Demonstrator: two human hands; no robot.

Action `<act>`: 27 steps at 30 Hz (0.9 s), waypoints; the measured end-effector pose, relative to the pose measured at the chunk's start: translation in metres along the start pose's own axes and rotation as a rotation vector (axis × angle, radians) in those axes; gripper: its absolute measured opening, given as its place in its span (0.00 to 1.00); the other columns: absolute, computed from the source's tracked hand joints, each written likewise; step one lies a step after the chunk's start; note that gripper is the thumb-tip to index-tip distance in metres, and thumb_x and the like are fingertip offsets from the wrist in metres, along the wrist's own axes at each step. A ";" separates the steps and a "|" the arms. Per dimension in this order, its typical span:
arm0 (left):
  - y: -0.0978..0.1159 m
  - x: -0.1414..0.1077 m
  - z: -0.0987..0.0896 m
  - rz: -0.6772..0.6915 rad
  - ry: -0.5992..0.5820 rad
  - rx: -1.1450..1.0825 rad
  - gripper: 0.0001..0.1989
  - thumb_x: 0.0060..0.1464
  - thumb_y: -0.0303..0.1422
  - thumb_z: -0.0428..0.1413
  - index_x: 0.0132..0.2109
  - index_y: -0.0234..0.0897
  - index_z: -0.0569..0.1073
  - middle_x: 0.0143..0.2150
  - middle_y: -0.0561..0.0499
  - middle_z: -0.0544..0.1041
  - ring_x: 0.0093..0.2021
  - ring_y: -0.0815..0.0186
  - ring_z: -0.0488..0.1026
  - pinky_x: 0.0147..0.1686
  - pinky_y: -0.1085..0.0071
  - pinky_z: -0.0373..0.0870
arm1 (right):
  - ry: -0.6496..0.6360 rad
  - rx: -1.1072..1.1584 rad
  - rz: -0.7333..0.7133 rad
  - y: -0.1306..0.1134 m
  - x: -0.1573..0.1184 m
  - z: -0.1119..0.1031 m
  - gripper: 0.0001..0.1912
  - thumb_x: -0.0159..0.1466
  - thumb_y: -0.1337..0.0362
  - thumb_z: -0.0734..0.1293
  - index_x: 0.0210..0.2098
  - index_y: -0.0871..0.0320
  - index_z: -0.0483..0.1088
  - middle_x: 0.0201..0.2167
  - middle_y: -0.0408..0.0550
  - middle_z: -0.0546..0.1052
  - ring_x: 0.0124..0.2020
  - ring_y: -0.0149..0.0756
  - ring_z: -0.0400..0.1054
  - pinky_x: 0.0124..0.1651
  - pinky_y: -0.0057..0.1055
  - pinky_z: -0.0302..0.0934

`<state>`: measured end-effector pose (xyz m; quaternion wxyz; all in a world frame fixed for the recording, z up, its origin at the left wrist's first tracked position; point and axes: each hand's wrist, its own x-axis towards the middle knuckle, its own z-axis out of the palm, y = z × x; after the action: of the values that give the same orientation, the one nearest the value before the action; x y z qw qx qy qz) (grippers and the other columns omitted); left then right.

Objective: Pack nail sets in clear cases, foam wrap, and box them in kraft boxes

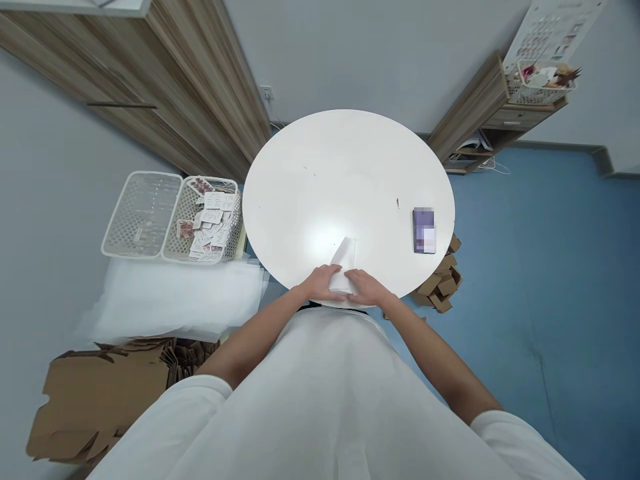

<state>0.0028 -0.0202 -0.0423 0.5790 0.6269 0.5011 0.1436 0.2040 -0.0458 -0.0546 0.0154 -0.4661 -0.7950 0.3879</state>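
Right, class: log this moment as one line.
left hand: on white sheet | right hand: on white sheet | purple item: right side of table

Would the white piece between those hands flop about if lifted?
Probably: the white piece looks thin and sheet-like, so it should bend easily. Little visible thickness suggests it is light. Lying flat on the table, it seems unlikely to roll.

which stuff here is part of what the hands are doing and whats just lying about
In use:
left hand, right hand
white sheet they touch
round white table

Seemingly lying about:
purple item
cards in white basket
translucent sheets
flattened cardboard
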 end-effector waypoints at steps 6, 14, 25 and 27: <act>-0.012 -0.010 0.009 0.041 0.066 -0.034 0.25 0.32 0.33 0.63 0.44 0.41 0.71 0.49 0.47 0.70 0.51 0.56 0.65 0.53 0.64 0.57 | -0.044 0.235 0.154 -0.001 -0.007 -0.008 0.18 0.57 0.60 0.60 0.46 0.57 0.64 0.46 0.50 0.70 0.45 0.41 0.64 0.47 0.37 0.58; -0.019 0.017 0.012 -0.156 0.260 -0.159 0.17 0.43 0.33 0.59 0.42 0.40 0.67 0.38 0.50 0.73 0.35 0.65 0.70 0.38 0.68 0.65 | -0.005 0.510 0.485 0.007 0.028 -0.019 0.25 0.63 0.48 0.45 0.28 0.56 0.63 0.25 0.46 0.71 0.28 0.36 0.65 0.36 0.33 0.59; -0.025 0.031 0.017 -0.266 0.436 0.041 0.10 0.44 0.38 0.59 0.32 0.38 0.68 0.31 0.50 0.72 0.33 0.64 0.69 0.34 0.68 0.64 | 0.231 0.429 0.680 0.003 0.043 -0.003 0.18 0.61 0.49 0.53 0.40 0.56 0.57 0.24 0.45 0.72 0.28 0.38 0.67 0.31 0.32 0.58; -0.024 0.031 0.016 -0.288 0.449 0.052 0.11 0.43 0.39 0.60 0.31 0.38 0.68 0.30 0.50 0.73 0.33 0.63 0.69 0.33 0.68 0.63 | 0.277 0.365 0.697 0.003 0.043 -0.001 0.18 0.60 0.48 0.53 0.39 0.56 0.57 0.27 0.47 0.72 0.29 0.38 0.67 0.31 0.32 0.57</act>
<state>0.0186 -0.0089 -0.0803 0.4517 0.5163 0.7044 0.1824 0.1821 -0.0116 -0.0706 0.0722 -0.7447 -0.4982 0.4383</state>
